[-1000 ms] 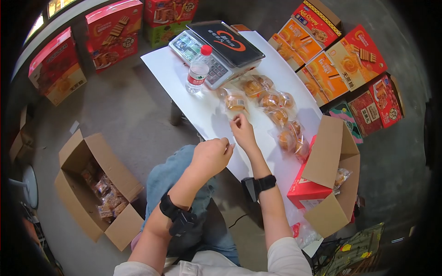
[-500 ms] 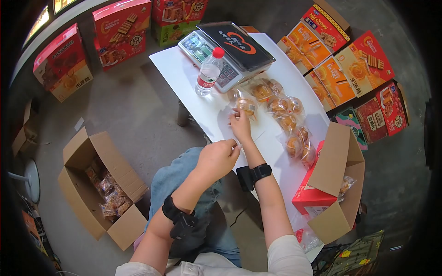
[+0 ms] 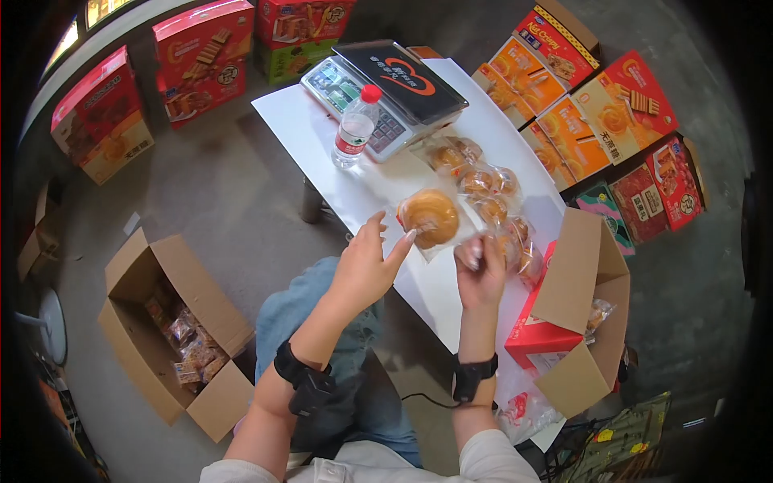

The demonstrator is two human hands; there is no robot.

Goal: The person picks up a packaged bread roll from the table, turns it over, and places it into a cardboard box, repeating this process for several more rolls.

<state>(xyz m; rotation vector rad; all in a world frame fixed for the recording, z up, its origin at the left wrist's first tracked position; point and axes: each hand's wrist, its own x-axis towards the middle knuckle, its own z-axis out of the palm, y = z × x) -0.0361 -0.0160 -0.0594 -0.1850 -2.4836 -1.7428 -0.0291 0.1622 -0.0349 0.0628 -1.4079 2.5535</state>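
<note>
A round golden bun in a clear wrapper (image 3: 432, 217) is raised close over the white table, between my two hands. My left hand (image 3: 362, 270) is open at its left side, fingers spread, thumb tip right at the wrapper's lower edge. On the other side, my right hand (image 3: 481, 274) is closed, fingers curled at the wrapper's right corner and slightly blurred. Several more wrapped buns (image 3: 493, 211) lie in a cluster beyond and beside my right hand.
A scale (image 3: 394, 97) stands at the table's (image 3: 282, 109) far end, a water bottle (image 3: 354, 129) beside it. An open red carton (image 3: 580, 302) is at right. A cardboard box (image 3: 233, 310) with wrapped snacks sits on the floor at left. Printed snack boxes (image 3: 205, 56) stand around.
The wrapped bun has come up from the table towards me and looks larger. My right hand has moved back and right; my left hand has gone from closed to spread.
</note>
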